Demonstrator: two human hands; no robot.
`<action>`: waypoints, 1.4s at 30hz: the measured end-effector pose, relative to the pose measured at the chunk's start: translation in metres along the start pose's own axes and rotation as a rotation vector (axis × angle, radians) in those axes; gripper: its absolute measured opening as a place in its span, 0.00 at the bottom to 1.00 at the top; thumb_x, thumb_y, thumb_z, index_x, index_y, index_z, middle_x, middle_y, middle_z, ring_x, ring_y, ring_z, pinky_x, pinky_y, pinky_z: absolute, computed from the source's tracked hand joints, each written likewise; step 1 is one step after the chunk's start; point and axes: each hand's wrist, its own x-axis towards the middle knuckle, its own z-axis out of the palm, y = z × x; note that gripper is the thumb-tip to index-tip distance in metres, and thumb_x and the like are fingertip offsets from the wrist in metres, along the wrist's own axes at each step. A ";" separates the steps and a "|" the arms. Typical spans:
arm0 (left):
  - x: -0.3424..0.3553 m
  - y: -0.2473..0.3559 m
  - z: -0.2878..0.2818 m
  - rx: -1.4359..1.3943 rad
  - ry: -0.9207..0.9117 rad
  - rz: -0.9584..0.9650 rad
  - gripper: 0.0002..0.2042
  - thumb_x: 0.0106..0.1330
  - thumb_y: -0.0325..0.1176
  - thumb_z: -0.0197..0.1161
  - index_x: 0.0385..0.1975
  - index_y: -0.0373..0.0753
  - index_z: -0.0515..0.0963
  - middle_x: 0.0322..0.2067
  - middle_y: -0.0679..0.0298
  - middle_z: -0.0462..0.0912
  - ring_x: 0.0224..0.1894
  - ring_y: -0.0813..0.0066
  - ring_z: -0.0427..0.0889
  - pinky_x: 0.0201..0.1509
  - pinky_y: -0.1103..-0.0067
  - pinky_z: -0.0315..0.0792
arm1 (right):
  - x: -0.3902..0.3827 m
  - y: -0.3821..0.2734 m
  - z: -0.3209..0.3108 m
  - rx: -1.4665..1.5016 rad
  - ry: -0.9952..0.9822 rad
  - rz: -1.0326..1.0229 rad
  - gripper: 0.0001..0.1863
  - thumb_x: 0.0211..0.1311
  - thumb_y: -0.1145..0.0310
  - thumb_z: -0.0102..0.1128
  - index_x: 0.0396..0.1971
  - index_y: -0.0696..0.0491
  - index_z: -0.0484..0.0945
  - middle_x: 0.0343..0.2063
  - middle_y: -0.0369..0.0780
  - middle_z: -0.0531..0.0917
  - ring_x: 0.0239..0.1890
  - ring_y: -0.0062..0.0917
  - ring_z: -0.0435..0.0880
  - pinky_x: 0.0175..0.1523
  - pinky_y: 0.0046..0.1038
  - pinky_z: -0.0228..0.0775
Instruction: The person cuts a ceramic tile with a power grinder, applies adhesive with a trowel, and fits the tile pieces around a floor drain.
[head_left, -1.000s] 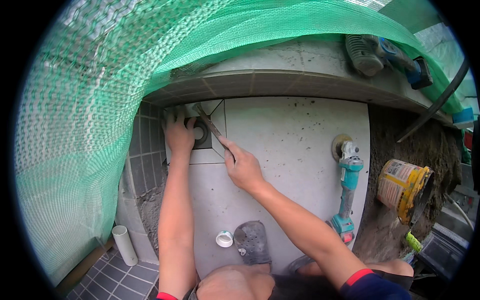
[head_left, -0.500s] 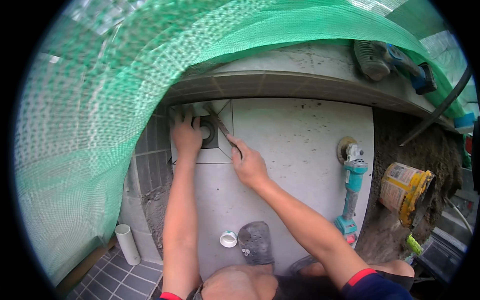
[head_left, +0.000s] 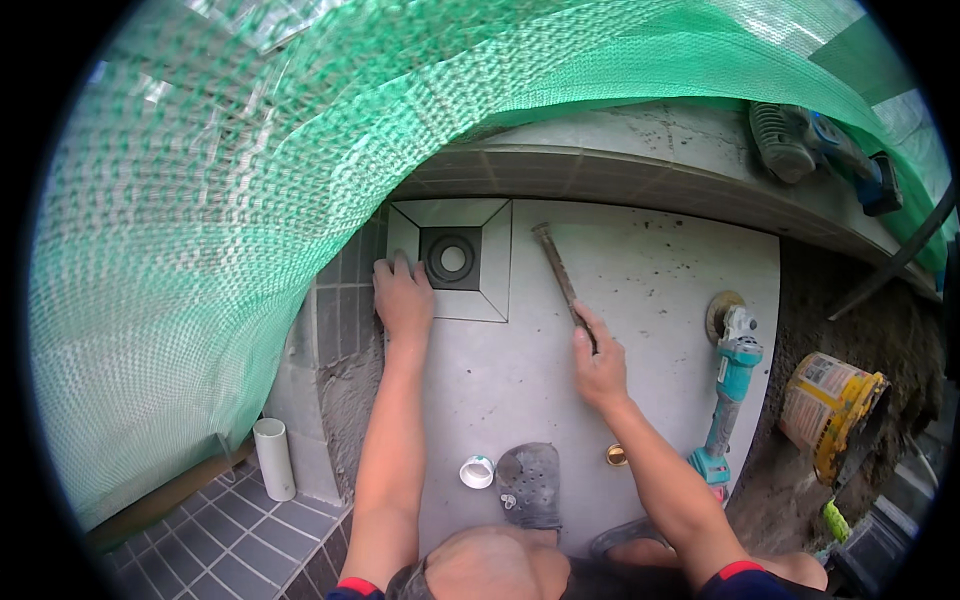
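Observation:
A hammer (head_left: pixel 560 275) with a long slim handle is in my right hand (head_left: pixel 602 370), its fingers closed round the lower end. The hammer head lies over the large pale tile (head_left: pixel 650 310), right of a square inset. That inset has pale mitred tile strips (head_left: pixel 495 255) around a dark square piece (head_left: pixel 471 283) with a round ring and a light centre. My left hand (head_left: pixel 405 308) rests at the inset's left side. Its fingers are spread over the left strip, the tips near the dark piece, and hold nothing.
An angle grinder (head_left: pixel 737 370) lies on the tile's right side. Beyond it a yellow bucket (head_left: pixel 830 405) lies tipped on rough mortar. A white ring cap (head_left: pixel 477 472) and a brass-coloured ring (head_left: pixel 616 455) sit near my feet. Green netting (head_left: pixel 230 250) hangs left and above.
My right hand has swung the hammer right, away from the inset. My left hand has drawn back from the ring to the left strip. The whole view has shifted; the brass-coloured ring now shows.

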 end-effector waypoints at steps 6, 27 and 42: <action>0.007 -0.012 -0.002 0.085 -0.018 0.143 0.18 0.67 0.34 0.60 0.54 0.34 0.73 0.47 0.48 0.73 0.48 0.47 0.76 0.47 0.60 0.76 | -0.005 0.013 -0.024 -0.074 0.054 0.129 0.21 0.71 0.57 0.55 0.58 0.51 0.73 0.36 0.49 0.84 0.40 0.43 0.83 0.47 0.37 0.75; 0.056 -0.001 -0.031 0.401 -0.252 0.474 0.14 0.62 0.28 0.58 0.48 0.40 0.72 0.34 0.51 0.82 0.32 0.47 0.84 0.33 0.56 0.78 | 0.000 0.051 -0.082 -0.478 0.217 -0.030 0.12 0.61 0.64 0.65 0.37 0.55 0.74 0.38 0.46 0.76 0.41 0.44 0.77 0.44 0.44 0.71; -0.015 0.145 -0.141 -0.483 -0.601 0.273 0.28 0.67 0.30 0.58 0.66 0.30 0.60 0.48 0.52 0.81 0.41 0.63 0.84 0.47 0.71 0.75 | -0.001 -0.050 -0.253 -0.864 -0.468 0.058 0.20 0.66 0.53 0.59 0.40 0.58 0.79 0.39 0.52 0.82 0.43 0.49 0.83 0.47 0.45 0.75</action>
